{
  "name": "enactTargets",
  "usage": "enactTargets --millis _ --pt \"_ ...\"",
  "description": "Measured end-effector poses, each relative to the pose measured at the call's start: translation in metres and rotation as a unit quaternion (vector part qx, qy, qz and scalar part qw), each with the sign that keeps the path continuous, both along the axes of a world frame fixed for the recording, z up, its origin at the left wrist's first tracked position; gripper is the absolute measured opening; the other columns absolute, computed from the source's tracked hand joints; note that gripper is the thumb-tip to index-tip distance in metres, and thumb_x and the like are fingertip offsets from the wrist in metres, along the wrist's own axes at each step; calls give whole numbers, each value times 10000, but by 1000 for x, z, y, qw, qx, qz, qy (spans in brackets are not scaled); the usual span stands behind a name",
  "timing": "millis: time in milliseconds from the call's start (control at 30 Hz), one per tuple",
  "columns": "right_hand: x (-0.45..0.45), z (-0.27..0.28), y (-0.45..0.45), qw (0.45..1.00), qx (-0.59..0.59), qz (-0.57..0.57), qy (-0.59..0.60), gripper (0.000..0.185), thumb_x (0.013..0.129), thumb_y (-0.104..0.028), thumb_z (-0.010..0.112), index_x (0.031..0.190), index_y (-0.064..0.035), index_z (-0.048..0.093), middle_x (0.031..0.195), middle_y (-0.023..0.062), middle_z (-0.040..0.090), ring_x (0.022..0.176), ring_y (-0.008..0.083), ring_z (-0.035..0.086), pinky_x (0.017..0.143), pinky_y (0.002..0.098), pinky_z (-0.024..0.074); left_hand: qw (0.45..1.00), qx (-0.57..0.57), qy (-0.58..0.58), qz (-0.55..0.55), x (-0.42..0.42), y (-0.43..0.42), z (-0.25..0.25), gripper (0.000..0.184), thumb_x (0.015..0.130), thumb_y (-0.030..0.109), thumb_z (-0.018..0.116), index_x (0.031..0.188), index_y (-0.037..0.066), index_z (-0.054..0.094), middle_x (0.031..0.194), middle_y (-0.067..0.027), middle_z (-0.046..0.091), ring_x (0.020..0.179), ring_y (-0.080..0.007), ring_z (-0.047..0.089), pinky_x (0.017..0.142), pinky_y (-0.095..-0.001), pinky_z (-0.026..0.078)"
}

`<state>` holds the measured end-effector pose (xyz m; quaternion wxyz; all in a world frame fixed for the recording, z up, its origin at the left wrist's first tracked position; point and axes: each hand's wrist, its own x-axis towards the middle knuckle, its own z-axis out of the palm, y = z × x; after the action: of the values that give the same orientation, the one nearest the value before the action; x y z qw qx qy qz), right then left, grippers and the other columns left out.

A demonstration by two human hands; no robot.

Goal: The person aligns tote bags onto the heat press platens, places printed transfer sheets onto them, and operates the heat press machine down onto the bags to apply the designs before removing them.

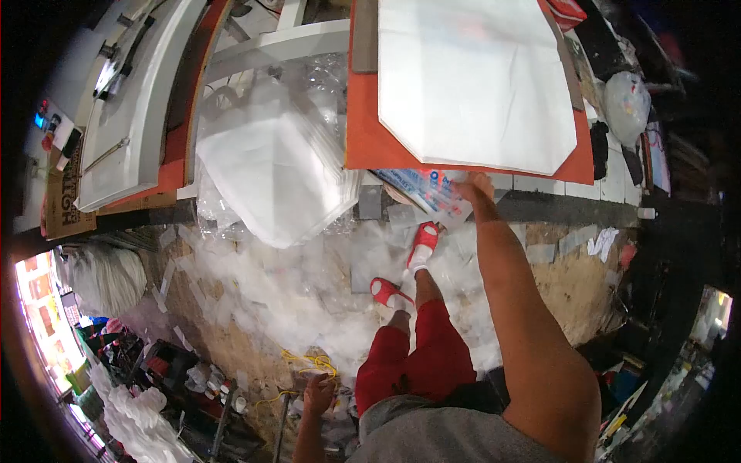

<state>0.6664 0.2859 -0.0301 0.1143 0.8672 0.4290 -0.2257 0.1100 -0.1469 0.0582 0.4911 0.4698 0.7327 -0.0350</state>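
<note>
My right hand [475,187] is closed on the upper edge of a white printed bag [432,189] with blue and red print, just below the front of an orange board [363,143]. The board partly hides the bag. On the board lies a stack of white fabric sheets [478,85] with cut front corners. Down at my left side hangs my left hand [318,395], its fingers loosely apart and nothing visible in them. A yellow cord [312,360] lies on the floor close to it.
Another stack of white sheets [270,166] rests on clear plastic left of the board. A white machine frame [147,100] stands at the far left. Scraps and white fluff [309,285] cover the floor around my red slippers [423,239]. Cluttered equipment [174,366] is at lower left.
</note>
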Motion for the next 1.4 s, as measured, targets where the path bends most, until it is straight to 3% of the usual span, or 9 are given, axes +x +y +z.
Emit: enactTargets --millis 100,200,433,733,900,1033,1133,1200,1400 --pt "26 -26 8 983 -126 -18 133 556 890 -376 665 1364 -116 536 1450 168 491 1334 302 477 1072 465 440 1000 1 -6 0 -5 -15 -7 412 883 299 685 1193 30 660 1111 -221 684 1005 -350 687 871 -427 545" --pt "41 -50 -2 951 271 150 -3 403 969 -311 521 1310 -113 603 1334 196 586 1258 378 532 1065 495 426 999 8 -9 -31 11 5 7 425 877 300 682 1205 31 653 1131 -216 686 1038 -379 672 905 -430 535" --pt "65 -4 -16 899 340 273 23 438 956 -309 553 1315 -60 587 1335 221 576 1214 405 548 1039 531 415 999 -43 11 15 63 69 20 427 867 249 693 1210 1 636 1146 -214 691 1057 -339 682 908 -419 544" --pt "55 75 -32 963 203 124 127 402 925 -260 594 1282 -74 598 1286 216 601 1179 404 563 995 525 444 979 159 -126 -37 141 172 34 305 898 146 679 1175 27 635 1124 -188 679 945 -312 698 812 -392 582" --pt "80 31 -42 947 268 1 177 497 987 -393 518 1339 -45 547 1429 209 506 1272 336 517 1039 476 431 972 170 -156 -44 177 211 40 303 897 139 677 1177 31 635 1131 -190 678 947 -317 698 820 -399 578" --pt "132 -89 -56 897 344 273 -57 341 937 -280 576 1155 -27 645 1202 186 651 1072 412 607 899 527 481 969 189 -147 -65 181 213 41 310 884 134 686 1172 30 636 1121 -199 678 966 -340 690 840 -421 565" --pt "81 25 -81 848 365 340 -180 233 888 -222 610 1050 -62 661 1089 184 675 970 395 643 779 503 513 953 240 -144 -116 194 224 56 335 859 129 703 1171 33 632 1130 -204 671 1023 -367 664 897 -445 539" --pt "30 155 -92 946 126 182 236 126 856 -165 637 929 -62 636 904 165 667 830 360 655 685 491 508 934 286 -151 -154 224 241 86 434 812 152 748 1211 43 617 1230 -205 632 1180 -382 587 1016 -459 470" --pt "2 331 -114 833 178 169 496 150 847 -65 687 965 -20 606 853 119 627 753 194 640 684 335 518 891 191 -293 -290 309 325 197 556 826 190 797 1320 68 573 1338 -179 587 1224 -335 580 1059 -426 453"
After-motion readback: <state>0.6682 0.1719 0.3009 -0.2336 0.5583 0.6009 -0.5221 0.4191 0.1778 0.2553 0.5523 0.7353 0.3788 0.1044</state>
